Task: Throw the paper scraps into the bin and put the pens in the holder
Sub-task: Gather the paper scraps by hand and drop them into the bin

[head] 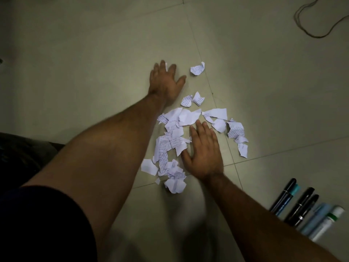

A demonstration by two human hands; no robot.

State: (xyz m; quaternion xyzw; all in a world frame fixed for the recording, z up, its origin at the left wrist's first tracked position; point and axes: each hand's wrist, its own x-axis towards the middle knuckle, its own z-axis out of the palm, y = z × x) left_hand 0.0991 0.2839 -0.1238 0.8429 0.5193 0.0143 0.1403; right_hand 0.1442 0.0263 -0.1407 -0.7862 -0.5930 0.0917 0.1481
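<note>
From the head camera, a person leans over a tiled floor, the left hand reaching far with fingers spread flat beyond a scatter of torn paper scraps, apparently to rake outlying pieces inward. The right hand lies open, palm down, on the pile's right side, gripping nothing, seemingly as a stop. The pens lie in a row near right; neither bin nor holder is visible.
</note>
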